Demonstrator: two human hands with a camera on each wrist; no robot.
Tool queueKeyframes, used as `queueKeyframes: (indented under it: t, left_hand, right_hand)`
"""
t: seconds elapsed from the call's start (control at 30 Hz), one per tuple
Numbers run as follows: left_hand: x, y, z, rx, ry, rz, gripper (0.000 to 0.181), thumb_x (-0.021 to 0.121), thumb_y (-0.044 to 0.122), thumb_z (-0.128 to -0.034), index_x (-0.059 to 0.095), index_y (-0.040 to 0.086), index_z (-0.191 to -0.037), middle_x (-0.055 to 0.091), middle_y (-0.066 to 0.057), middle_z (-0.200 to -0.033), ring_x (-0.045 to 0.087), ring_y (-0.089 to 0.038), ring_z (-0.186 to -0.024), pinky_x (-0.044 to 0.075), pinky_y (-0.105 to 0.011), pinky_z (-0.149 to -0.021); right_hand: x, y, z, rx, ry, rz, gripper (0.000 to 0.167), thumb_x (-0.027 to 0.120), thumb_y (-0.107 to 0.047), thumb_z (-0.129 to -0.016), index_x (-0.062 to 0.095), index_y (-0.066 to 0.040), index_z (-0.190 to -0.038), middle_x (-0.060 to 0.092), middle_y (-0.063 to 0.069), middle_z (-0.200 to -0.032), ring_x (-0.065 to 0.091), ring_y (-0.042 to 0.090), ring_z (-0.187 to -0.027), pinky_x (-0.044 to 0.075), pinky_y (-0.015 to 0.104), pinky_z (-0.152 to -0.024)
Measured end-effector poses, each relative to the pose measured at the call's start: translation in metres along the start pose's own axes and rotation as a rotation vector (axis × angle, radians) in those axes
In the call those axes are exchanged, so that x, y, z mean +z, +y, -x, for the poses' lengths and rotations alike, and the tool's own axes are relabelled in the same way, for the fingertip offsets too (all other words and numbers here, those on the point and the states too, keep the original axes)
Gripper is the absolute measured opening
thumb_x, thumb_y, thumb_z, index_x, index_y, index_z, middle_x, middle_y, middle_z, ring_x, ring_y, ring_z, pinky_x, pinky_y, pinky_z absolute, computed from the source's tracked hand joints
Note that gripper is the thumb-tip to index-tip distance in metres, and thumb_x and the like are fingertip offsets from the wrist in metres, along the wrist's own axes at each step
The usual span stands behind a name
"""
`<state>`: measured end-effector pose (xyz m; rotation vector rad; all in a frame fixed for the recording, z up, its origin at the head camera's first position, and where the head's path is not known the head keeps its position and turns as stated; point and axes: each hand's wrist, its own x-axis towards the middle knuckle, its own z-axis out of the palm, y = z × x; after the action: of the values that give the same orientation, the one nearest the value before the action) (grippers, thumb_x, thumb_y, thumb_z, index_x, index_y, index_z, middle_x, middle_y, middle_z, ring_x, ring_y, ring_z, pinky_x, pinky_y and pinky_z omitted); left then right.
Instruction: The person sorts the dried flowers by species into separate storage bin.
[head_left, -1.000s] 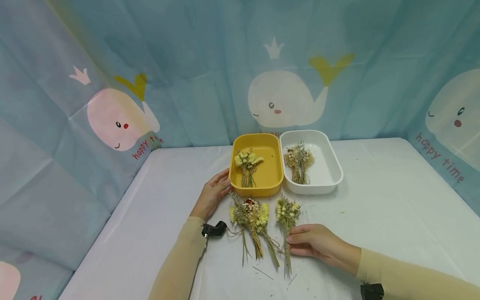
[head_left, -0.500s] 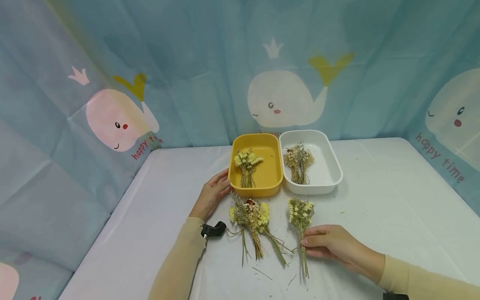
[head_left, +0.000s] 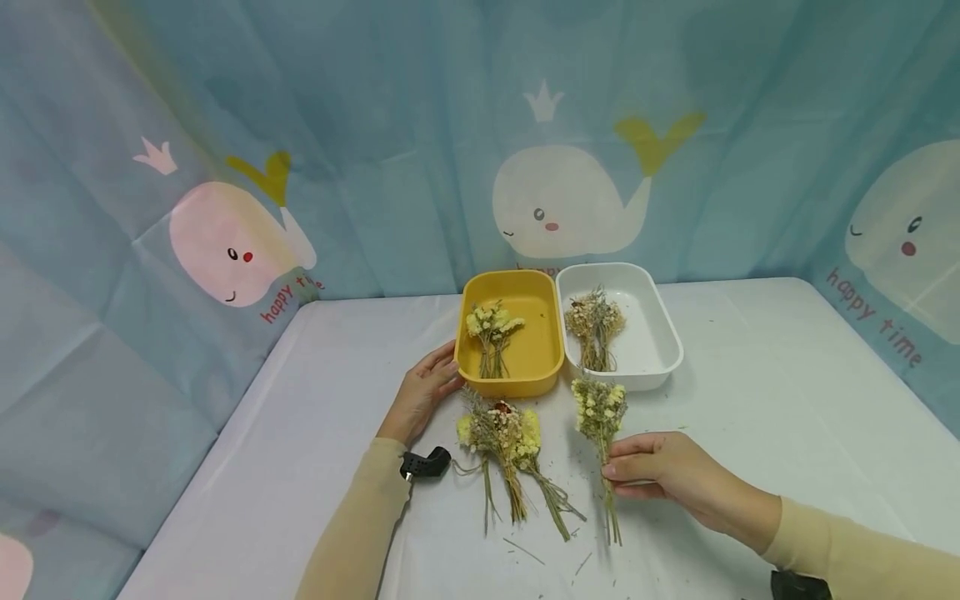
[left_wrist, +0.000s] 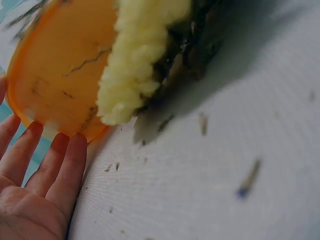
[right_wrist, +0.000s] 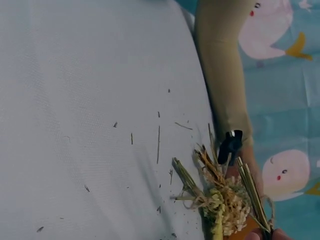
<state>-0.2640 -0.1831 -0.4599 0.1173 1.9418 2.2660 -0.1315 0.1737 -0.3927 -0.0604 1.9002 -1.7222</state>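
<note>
My right hand (head_left: 686,479) pinches the stems of a small bunch of pale yellow dried flowers (head_left: 600,408), its blooms toward the white tray (head_left: 660,350). In the right wrist view, only fingertips (right_wrist: 272,235) and the held stems (right_wrist: 252,192) show at the bottom edge. With fingers extended, my left hand (head_left: 422,396) touches the left side of the yellow tray (head_left: 543,350). The left wrist view shows those straight fingers (left_wrist: 67,165) against the tray wall. Several dried flower bunches (head_left: 506,442) lie together on the table before the yellow tray.
Yellow dried flowers (head_left: 491,329) lie inside the yellow tray, and a beige and grey bunch (head_left: 596,325) lies in the white one. Bits of stem (head_left: 523,550) are scattered over the white table (head_left: 330,433). A blue whale-print curtain (head_left: 405,167) stands behind.
My right hand has moved right with its flower bunch, away from the bunches on the table, then slightly toward the trays. Stems of the rightmost lying bunch have swung right. My left hand stays put.
</note>
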Motion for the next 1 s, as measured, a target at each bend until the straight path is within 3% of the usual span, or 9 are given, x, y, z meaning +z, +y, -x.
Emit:
queueKeyframes:
  t: [0.43, 0.67, 1.0]
  left_hand:
    - [0.0, 0.001, 0.003, -0.002, -0.017, -0.002, 0.051, 0.057, 0.015, -0.1022, 0.043, 0.015, -0.151, 0.044, -0.005, -0.156, 0.046, -0.026, -0.141, 0.052, -0.03, -0.105]
    - [0.0, 0.003, 0.003, 0.001, -0.002, 0.005, 0.049, 0.057, 0.014, -0.1019, 0.045, 0.015, -0.15, 0.045, -0.004, -0.155, 0.047, -0.026, -0.14, 0.054, -0.029, -0.103]
    - [-0.001, 0.0, 0.002, 0.008, -0.005, 0.002, 0.05, 0.057, 0.014, -0.1016, 0.044, 0.014, -0.15, 0.044, -0.005, -0.156, 0.046, -0.027, -0.141, 0.053, -0.031, -0.105]
  right_hand:
    - [-0.001, -0.015, -0.006, -0.03, 0.002, 0.015, 0.044, 0.072, -0.013, -0.091, 0.06, 0.015, -0.122, 0.076, 0.001, -0.097, 0.072, 0.007, -0.085, 0.062, 0.025, -0.081]
    - [0.006, -0.034, -0.027, -0.067, 0.022, 0.022, 0.049, 0.071, -0.011, -0.091, 0.056, 0.017, -0.128, 0.076, 0.0, -0.097, 0.072, 0.006, -0.084, 0.062, 0.025, -0.081]
    - [0.014, -0.048, -0.068, -0.093, 0.042, -0.024, 0.043, 0.067, -0.005, -0.092, 0.057, 0.017, -0.127, 0.075, 0.0, -0.089, 0.072, 0.006, -0.076, 0.062, 0.022, -0.076]
